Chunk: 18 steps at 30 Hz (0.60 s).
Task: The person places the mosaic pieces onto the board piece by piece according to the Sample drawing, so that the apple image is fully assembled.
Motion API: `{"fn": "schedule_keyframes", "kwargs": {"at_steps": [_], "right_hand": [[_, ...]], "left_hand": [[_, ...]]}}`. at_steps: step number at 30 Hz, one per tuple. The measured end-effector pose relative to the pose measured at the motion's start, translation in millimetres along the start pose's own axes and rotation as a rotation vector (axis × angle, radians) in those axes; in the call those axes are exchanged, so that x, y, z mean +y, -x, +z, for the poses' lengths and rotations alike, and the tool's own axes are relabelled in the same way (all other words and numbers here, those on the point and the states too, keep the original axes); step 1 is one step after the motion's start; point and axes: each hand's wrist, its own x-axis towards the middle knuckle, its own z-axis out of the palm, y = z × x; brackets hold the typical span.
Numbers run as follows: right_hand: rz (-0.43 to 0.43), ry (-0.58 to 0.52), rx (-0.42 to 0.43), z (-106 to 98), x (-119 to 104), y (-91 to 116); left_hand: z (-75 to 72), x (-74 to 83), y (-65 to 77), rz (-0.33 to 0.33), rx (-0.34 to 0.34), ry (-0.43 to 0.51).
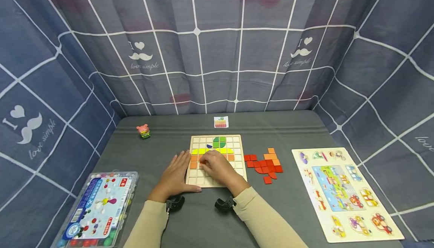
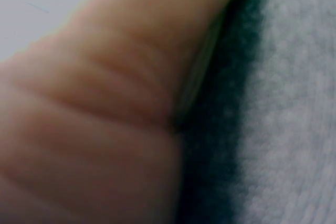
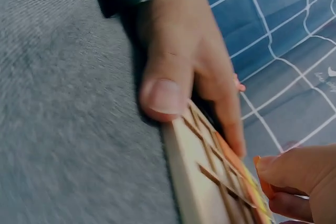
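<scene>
A wooden grid board (image 1: pixel 234 172) lies on the table with green, yellow and orange tiles in its cells and a small dark blue piece near the top. My left hand (image 1: pixel 174 176) rests at its left edge, fingers extended and thumb along the near edge. Over the board's middle, my right hand (image 1: pixel 218 167) pinches an orange tile (image 3: pixel 264 178) between thumb and fingers; the right wrist view shows the tile at the fingertips. Skin of the left hand (image 2: pixel 89 129) fills much of the blurred left wrist view.
Loose red tiles (image 1: pixel 261 165) and orange tiles (image 1: pixel 271 153) lie right of the board. A small pattern card (image 1: pixel 221 122) is behind it. A pig figurine (image 1: pixel 144 131) stands back left, a plastic case (image 1: pixel 98 206) front left, a picture puzzle board (image 1: pixel 346 195) on the right.
</scene>
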Motion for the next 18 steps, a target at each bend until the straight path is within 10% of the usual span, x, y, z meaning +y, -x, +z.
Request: {"fn": "schedule_keyframes", "kwargs": {"at_steps": [18], "right_hand": [[-0.065, -0.013, 0.139, 25.8, 4.4, 7.3]], "left_hand": [[-0.3, -1.4, -0.8, 0.001, -0.006, 0.009]]}}
